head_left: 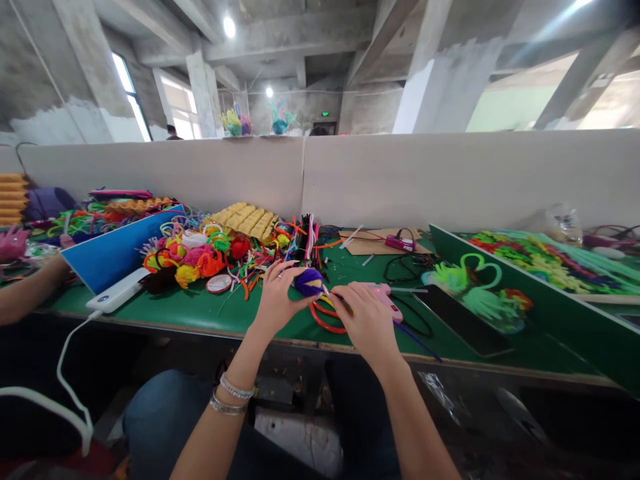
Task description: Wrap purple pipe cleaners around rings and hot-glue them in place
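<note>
My left hand (278, 297) pinches a fuzzy purple ball-like piece with a yellow stripe (309, 283), apparently of pipe cleaner, between thumb and fingers. At the right end of that piece, my right hand (364, 321) has its thumb and fingertips closed together; the exact spot they grip is partly hidden. Red and yellow looped pipe cleaners (327, 325) hang or lie just below the fingertips. A pink glue gun (385, 299) with a small red light lies behind my right hand, partly covered by it.
To the left, a colourful heap of fuzzy pieces (200, 257) sits beside a blue board (125, 250) and a white power bank (117, 292). On the right are a dark phone (463, 320), green fuzzy swans (487, 300) and a green divider (540, 303). Another person's arm (35, 287) reaches in at far left.
</note>
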Demonstrator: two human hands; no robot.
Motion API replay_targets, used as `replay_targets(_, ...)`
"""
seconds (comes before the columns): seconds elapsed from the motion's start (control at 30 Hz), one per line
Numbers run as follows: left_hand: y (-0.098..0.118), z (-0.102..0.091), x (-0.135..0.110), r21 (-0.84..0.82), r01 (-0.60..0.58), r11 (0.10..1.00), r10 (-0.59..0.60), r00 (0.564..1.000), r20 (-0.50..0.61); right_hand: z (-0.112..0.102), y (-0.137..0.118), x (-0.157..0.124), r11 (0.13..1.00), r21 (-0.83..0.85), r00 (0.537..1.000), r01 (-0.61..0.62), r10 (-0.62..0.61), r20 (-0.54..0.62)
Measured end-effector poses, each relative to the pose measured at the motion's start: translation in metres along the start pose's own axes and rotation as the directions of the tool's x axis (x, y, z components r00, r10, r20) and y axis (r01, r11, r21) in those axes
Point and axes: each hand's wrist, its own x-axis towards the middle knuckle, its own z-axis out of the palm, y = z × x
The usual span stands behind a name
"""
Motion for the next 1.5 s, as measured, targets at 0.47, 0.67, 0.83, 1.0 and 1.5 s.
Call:
replay_targets(0.47, 0.0046, -0.0031, 0.0006, 0.065, -0.056, 0.996, 0.058, 0.998, -0.019, 0.0039, -0.0030, -0.0004, 0.999, 0.022, 0.999, 0.029, -0.029, -0.020)
replay_targets(0.67, 0.0051, -0.0028, 0.0002, 0.062, -0.063, 0.996, 0.064, 0.998, -0.012, 0.0046, -0.0023, -0.0006, 0.999, 0.015, 0.999, 0.038, -0.038, -0.026)
replay_targets(0.83, 0.0048, -0.0034, 0.0001, 0.068, -0.086, 0.994, 0.087, 0.996, -0.013, 0.0035, -0.0025, 0.0000, 0.997, 0.006, 0.997, 0.080, -0.080, -0.023)
replay_targets(1.0, 0.0046, -0.0040, 0.0000, 0.073, -0.096, 0.993, 0.096, 0.995, 0.006, 0.0029, -0.0033, 0.0007, 0.998, -0.008, 0.998, 0.066, -0.066, 0.001)
replay_targets(1.5, 0.0033, -0.0041, -0.0017, 0.121, -0.101, 0.988, 0.091, 0.992, 0.086, 0.0026, -0.0013, 0.0002, 0.989, -0.087, 0.990, 0.118, -0.109, 0.094)
